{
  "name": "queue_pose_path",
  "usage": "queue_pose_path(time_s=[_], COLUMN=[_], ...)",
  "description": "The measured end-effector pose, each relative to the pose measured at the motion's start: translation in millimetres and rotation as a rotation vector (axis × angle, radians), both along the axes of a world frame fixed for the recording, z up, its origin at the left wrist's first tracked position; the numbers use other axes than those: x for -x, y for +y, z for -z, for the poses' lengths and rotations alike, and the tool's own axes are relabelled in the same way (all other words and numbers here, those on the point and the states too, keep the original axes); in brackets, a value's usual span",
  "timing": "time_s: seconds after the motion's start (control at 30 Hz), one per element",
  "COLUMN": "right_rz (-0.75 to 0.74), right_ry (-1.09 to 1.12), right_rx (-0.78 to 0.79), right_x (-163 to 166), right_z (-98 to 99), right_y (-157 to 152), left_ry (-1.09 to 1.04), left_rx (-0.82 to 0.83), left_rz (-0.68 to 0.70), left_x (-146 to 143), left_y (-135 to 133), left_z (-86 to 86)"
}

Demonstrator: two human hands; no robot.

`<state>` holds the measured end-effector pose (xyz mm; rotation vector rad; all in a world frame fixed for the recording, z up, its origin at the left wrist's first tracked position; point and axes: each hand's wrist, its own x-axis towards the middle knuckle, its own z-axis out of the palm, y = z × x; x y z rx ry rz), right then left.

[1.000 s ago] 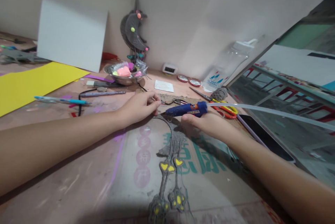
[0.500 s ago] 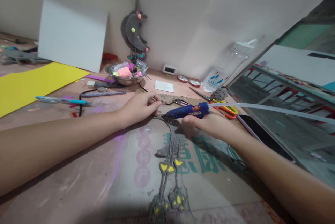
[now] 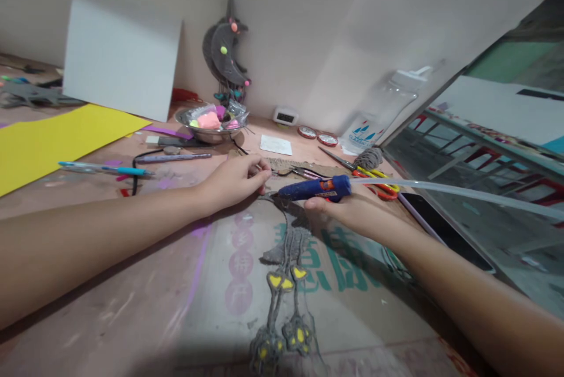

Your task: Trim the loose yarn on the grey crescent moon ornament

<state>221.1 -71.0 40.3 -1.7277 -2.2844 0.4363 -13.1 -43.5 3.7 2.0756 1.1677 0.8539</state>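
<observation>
A blue hot glue gun [image 3: 315, 189] with a long clear glue stick [image 3: 440, 185] trailing from its back is gripped in my right hand [image 3: 348, 209]. Its nozzle points left, at the upper part of a grey fuzzy crescent [image 3: 297, 218] lying on the printed board. My left hand [image 3: 242, 180] rests beside the crescent's upper tip, fingers curled and closed; what they pinch, if anything, is hidden. Grey cords run down from the crescent to yellow-centred hearts [image 3: 281, 281] and grey paw-like flowers with yellow spots [image 3: 299, 335].
Behind my hands stand a metal bowl [image 3: 211, 130] of small packets, a white timer [image 3: 285, 116] and a finished crescent hanging [image 3: 229, 54]. Scissors [image 3: 379, 183], grey yarn [image 3: 369, 158], a phone [image 3: 445, 230] and a clear bottle [image 3: 383, 107] are right; pens [image 3: 106, 170] and yellow sheet [image 3: 66, 142] left.
The glue gun has tilted a little, its back end dropping slightly, and the trailing glue stick hangs a bit lower. My left hand stays in place.
</observation>
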Motion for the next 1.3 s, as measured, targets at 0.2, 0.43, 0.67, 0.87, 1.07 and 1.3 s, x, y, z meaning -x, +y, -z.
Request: queue_pose_path(time_s=[0.2,0.43,0.67,0.87,1.07,1.3], right_rz=[0.044,0.049,-0.082,-0.049,0.029,0.011], right_ry=[-0.053,-0.064,0.084,-0.009,-0.141,-0.122], right_rx=[0.085,0.076,0.085,0.103,0.120,0.167], right_x=[0.5,4.8,-5.7,0.6,5.3,4.9], right_z=[-4.4,-12.9,0.6,-10.0,-20.3,-25.6], right_y=[0.8,-3.8,2.9,-2.4,-7.7,-8.6], left_ry=[0.000,-0.005,0.001,-0.049,-0.026,-0.031], left_rx=[-0.008,0.001,-0.003,-0.021,0.021,0.029], left_rz=[0.005,0.006,0.007,0.036,0.045,0.050], left_x=[0.0,0.1,0.0,-0.4,-0.3,-0.4], left_y=[-0.3,-0.9,-0.7,-3.7,-1.7,-1.7], left_z=[0.6,0.5,1.5,-0.5,-0.6,-0.6])
